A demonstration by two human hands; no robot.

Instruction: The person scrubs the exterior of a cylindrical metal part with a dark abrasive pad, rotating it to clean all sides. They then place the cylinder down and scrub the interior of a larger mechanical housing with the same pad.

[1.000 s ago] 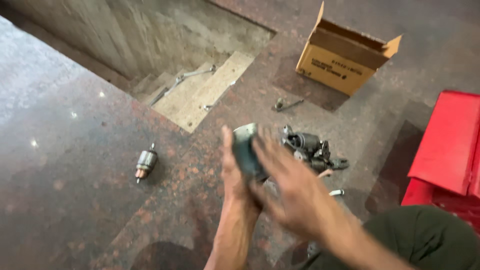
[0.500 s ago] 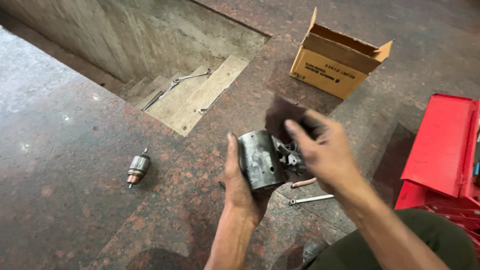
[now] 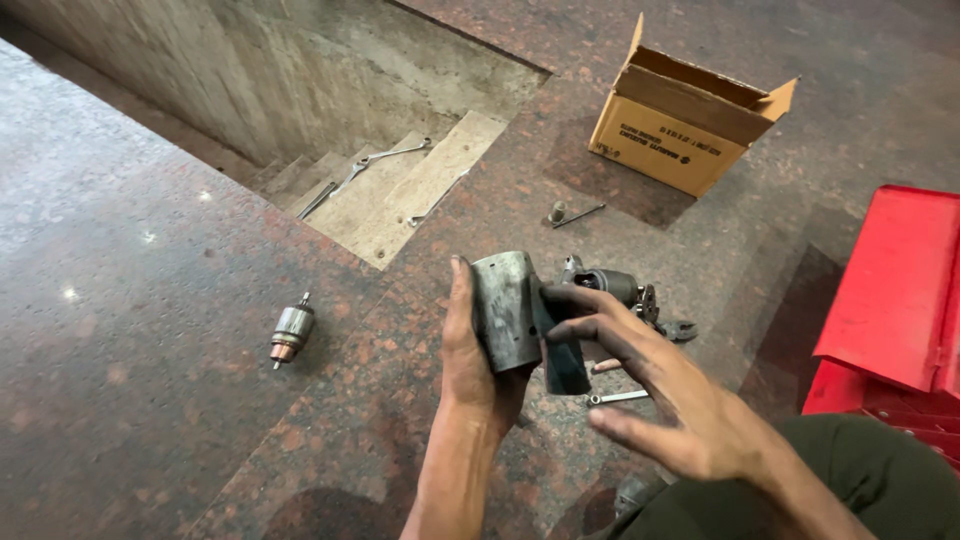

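From the left: the armature (image 3: 291, 333) lies loose on the floor near the pit (image 3: 330, 120) edge, so a nudge could roll it in. My left hand (image 3: 470, 365) cups the grey motor housing (image 3: 507, 310) from behind, held above the floor's middle. My right hand (image 3: 680, 400) is spread open, one fingertip perhaps touching it, so it could slip onto the parts (image 3: 620, 290) below.

Repair workshop: polished stone floor with sunken concrete service pit (image 3: 300, 70), steel spanners (image 3: 380, 160), red metal toolbox (image 3: 890, 290), loose motor armature (image 3: 291, 331).
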